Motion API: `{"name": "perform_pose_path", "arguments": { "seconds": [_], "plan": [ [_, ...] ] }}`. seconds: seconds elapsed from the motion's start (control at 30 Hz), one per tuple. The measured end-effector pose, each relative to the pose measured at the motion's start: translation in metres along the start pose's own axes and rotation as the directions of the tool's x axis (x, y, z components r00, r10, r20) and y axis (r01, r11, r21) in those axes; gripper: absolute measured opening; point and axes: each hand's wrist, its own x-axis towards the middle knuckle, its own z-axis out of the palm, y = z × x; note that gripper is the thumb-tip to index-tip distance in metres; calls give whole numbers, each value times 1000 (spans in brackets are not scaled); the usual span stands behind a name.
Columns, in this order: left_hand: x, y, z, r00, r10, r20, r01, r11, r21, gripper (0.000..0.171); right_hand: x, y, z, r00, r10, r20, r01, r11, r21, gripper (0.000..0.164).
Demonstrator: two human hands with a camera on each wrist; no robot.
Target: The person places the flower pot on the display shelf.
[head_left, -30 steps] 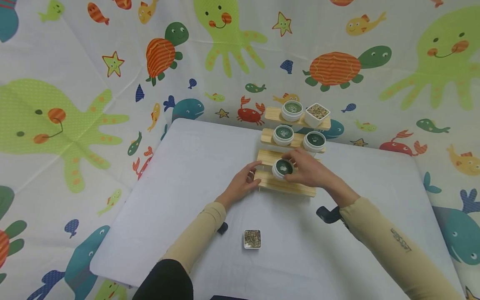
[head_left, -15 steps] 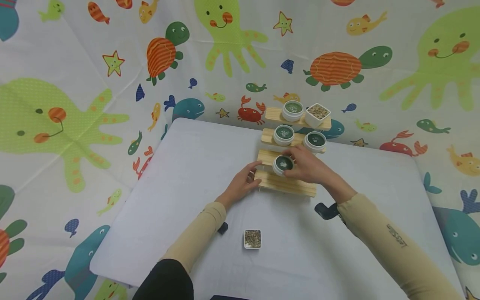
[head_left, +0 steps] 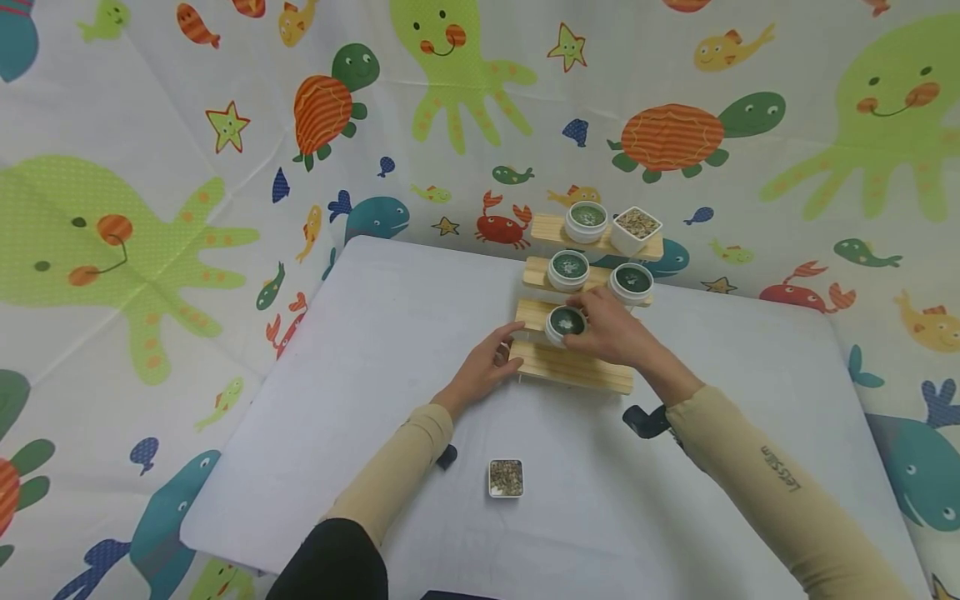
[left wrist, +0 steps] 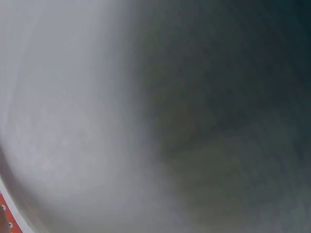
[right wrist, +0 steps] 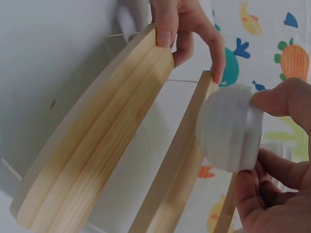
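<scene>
In the head view, my right hand [head_left: 609, 327] pinches a small round white pot [head_left: 556, 334] with a dark green top and pale markings. The right wrist view shows that white pot [right wrist: 228, 128] tilted between thumb and fingers, by the second board up. My left hand [head_left: 482, 367] grips the left end of the tiered wooden stand [head_left: 573, 369]. Its thumb lies on the lowest board [right wrist: 104, 133] and a finger reaches the end of the board [right wrist: 177, 155] above. The left wrist view is too blurred to read.
Two similar round pots [head_left: 569, 271] stand on the third board. On the top board are a round pot [head_left: 586, 222] and a square white pot [head_left: 635, 231] of brownish bits. Another square pot [head_left: 506, 479] sits on the white table [head_left: 337, 350] near the front.
My right hand has moved the round pot slightly up and away, from over the lowest board toward the second one. My left hand has stayed on the stand.
</scene>
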Motion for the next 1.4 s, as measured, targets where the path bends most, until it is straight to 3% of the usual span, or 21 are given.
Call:
{"name": "perform_pose_path", "arguments": {
  "seconds": [0.53,1.03,1.4],
  "plan": [
    [0,-1,1,1000,-7,-9,7,1000,4,61,5,0,9,994,66,-89,-62,997,51,62],
    [0,1,1,1000,20,-20,-20,1000,-6,60,6,0,12,989,96,-112,-89,994,66,62],
    [0,0,1,1000,5,-16,-5,1000,0,60,8,1,16,984,112,-140,-101,991,85,61]
  ]
}}
